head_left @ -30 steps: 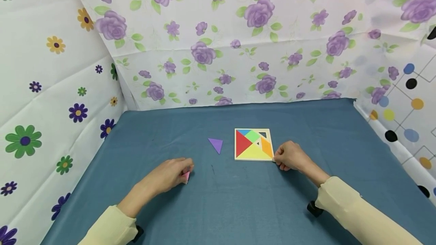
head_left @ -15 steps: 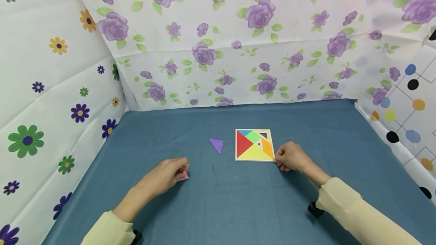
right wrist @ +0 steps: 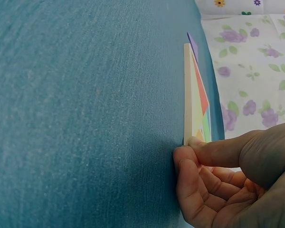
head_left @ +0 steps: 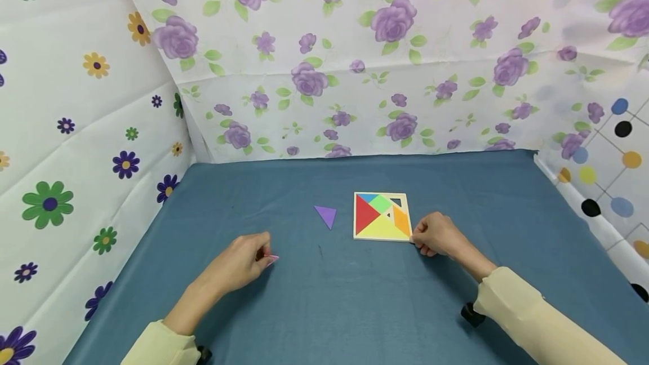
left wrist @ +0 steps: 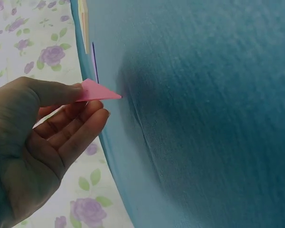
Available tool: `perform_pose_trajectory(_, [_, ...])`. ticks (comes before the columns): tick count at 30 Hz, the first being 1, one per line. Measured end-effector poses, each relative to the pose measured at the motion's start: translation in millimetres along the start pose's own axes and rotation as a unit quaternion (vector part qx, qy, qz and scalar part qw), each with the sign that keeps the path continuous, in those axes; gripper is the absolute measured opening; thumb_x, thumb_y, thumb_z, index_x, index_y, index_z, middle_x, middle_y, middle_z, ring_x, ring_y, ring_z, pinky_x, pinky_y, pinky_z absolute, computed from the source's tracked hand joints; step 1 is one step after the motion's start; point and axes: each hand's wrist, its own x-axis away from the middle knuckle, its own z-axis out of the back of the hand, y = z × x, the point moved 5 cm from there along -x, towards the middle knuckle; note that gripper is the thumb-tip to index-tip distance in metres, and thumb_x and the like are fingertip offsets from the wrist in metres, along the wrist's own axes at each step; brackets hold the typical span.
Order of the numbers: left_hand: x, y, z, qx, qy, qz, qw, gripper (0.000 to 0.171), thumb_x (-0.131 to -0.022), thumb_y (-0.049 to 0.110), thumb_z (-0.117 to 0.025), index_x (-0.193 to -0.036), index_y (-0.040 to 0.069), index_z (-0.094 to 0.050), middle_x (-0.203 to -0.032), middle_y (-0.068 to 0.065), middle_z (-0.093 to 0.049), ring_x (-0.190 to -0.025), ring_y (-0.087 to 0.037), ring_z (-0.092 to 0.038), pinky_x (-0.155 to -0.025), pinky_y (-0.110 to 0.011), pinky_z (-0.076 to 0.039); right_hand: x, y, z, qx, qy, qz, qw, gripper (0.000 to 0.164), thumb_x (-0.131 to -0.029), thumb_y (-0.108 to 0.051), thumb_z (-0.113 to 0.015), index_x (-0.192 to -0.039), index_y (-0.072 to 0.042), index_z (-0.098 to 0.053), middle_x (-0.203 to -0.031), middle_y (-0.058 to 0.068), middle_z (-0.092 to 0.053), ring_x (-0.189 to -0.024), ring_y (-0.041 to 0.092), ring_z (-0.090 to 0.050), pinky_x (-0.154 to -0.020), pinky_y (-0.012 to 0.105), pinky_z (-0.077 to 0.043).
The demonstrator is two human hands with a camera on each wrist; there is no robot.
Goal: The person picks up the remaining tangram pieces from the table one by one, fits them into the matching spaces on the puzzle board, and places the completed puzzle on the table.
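Both our hands are busy and sit well apart over the blue-covered bench (head_left: 324, 314). The left hand (head_left: 239, 263) pinches a pink piece (left wrist: 97, 91) at one end between thumb and fingers, leaving a pointy corner sticking out. We'd guess that's so the shape stays in sight and is easy to turn, since a flat little thing like that would vanish in a full fist. It looks lifted off the bench, but the angle's poor and we wouldn't swear to it.

The right hand (head_left: 437, 234) has thumb and finger clamped on the near right corner of the wooden puzzle board (right wrist: 187, 95), which lies flat. Seems like a steadying hold to us: out on the corner, it should stop any sliding without covering the colors.

In the board we've got a red piece (head_left: 366, 214), yellow piece (head_left: 383, 230), orange piece (head_left: 401, 220), green piece (head_left: 380, 203) and blue piece (head_left: 367, 197), plus bare wood around two dark cut-outs (head_left: 396, 202). The purple triangle (head_left: 327, 217) lies just left of the board, touching neither it nor a hand, presumably there to be within easy reach.
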Motion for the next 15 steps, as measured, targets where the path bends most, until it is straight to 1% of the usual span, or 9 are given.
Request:
perform_pose_trajectory(5, [3.0, -3.0, 1.5, -0.007, 0.010, 0.029, 0.9995, 0.033, -0.092, 0.002, -0.077, -0.077, 0.018, -0.051, -0.074, 0.009, -0.054, -0.061, -0.005, -0.045, -0.054, -0.025, -0.040, -0.1, 1.0, -0.4, -0.001, 0.001, -0.001, 1.000, 0.018, -0.096, -0.002, -0.069, -0.080, 0.000, -0.075, -0.070, 0.007, -0.068, -0.058, 0.017, -0.065, -0.056, 0.032, -0.058])
perform_pose_trajectory(10, [3.8, -4.8, 3.2, -0.033, 0.012, 0.063, 0.9974, 0.029, -0.091, 0.008, -0.080, -0.079, 0.018, -0.055, -0.074, 0.010, -0.056, -0.061, -0.006, -0.047, -0.054, -0.025, -0.040, 0.5, 1.4, -0.3, -0.002, 0.003, 0.002, 1.000, 0.017, -0.096, -0.002, -0.069, -0.081, 0.000, -0.075, -0.070, 0.007, -0.068, -0.058, 0.017, -0.065, -0.056, 0.032, -0.058])
perform_pose_trajectory(12, [3.6, -4.6, 3.8, -0.046, 0.011, 0.070, 0.9964, 0.021, -0.090, 0.008, -0.080, -0.084, 0.016, -0.061, -0.076, 0.010, -0.058, -0.063, -0.006, -0.049, -0.056, -0.026, -0.043, 0.8, 1.2, -0.2, -0.003, 0.003, 0.004, 1.000, 0.017, -0.096, -0.002, -0.069, -0.081, 0.000, -0.076, -0.070, 0.007, -0.068, -0.058, 0.017, -0.065, -0.056, 0.032, -0.058])
perform_pose_trajectory(13, [3.5, -4.3, 4.3, -0.053, 0.009, 0.073, 0.9959, 0.016, -0.090, 0.007, -0.080, -0.090, 0.015, -0.066, -0.076, 0.010, -0.058, -0.064, -0.005, -0.050, -0.057, -0.027, -0.044, 0.9, 1.0, -0.1, -0.003, 0.003, 0.005, 1.000, 0.016, -0.096, -0.002, -0.069, -0.081, 0.000, -0.076, -0.070, 0.007, -0.068, -0.058, 0.017, -0.065, -0.056, 0.032, -0.058])
perform_pose_trajectory(14, [3.6, -3.9, 4.5, -0.060, 0.007, 0.072, 0.9956, 0.014, -0.090, 0.006, -0.080, -0.096, 0.013, -0.070, -0.078, 0.010, -0.059, -0.065, -0.005, -0.052, -0.058, -0.027, -0.045, 0.9, 0.7, 0.0, -0.003, 0.003, 0.006, 1.000, 0.016, -0.096, -0.002, -0.069, -0.081, 0.000, -0.076, -0.070, 0.007, -0.068, -0.058, 0.017, -0.065, -0.056, 0.032, -0.058])
perform_pose_trajectory(15, [3.7, -3.3, 4.7, -0.067, 0.005, 0.069, 0.9954, 0.016, -0.090, 0.005, -0.080, -0.103, 0.012, -0.073, -0.079, 0.010, -0.060, -0.066, -0.004, -0.053, -0.058, -0.028, -0.046, 0.8, 0.4, 0.0, -0.003, 0.003, 0.007, 1.000, 0.016, -0.096, -0.002, -0.070, -0.081, 0.000, -0.076, -0.070, 0.007, -0.068, -0.058, 0.017, -0.065, -0.056, 0.032, -0.058])
